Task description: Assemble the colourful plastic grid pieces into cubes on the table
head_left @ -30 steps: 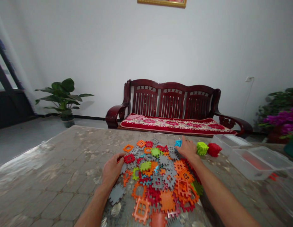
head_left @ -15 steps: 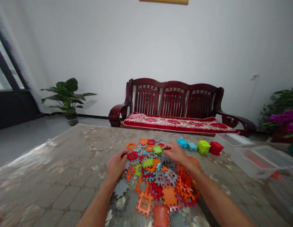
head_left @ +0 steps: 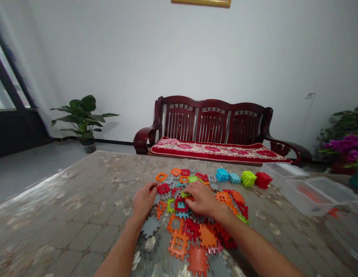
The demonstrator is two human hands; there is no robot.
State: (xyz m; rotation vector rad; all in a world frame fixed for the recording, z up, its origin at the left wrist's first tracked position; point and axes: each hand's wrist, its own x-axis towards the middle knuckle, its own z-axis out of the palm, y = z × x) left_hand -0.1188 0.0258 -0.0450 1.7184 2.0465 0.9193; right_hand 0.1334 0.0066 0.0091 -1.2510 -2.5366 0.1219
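A heap of flat toothed plastic tiles (head_left: 196, 227), orange, red, grey, green and blue, lies on the table (head_left: 81, 204) in front of me. My left hand (head_left: 143, 202) rests at the heap's left edge, fingers curled down beside a red tile (head_left: 163, 189). My right hand (head_left: 200, 200) lies on the middle of the heap, fingers bent over a green tile (head_left: 185, 195). Whether it grips the tile is hidden. Beyond the heap stand built cubes: two blue cubes (head_left: 227, 176), a green cube (head_left: 248, 178) and a red cube (head_left: 263, 180).
Clear plastic boxes (head_left: 308, 192) stand at the table's right side. A dark wooden bench (head_left: 213, 130) with a red cushion sits behind the table. A potted plant (head_left: 82, 115) is on the floor at left; purple flowers (head_left: 346, 146) at right.
My right hand left the blue cubes at the far side and came back left and nearer, onto the middle of the heap. My left hand barely moved.
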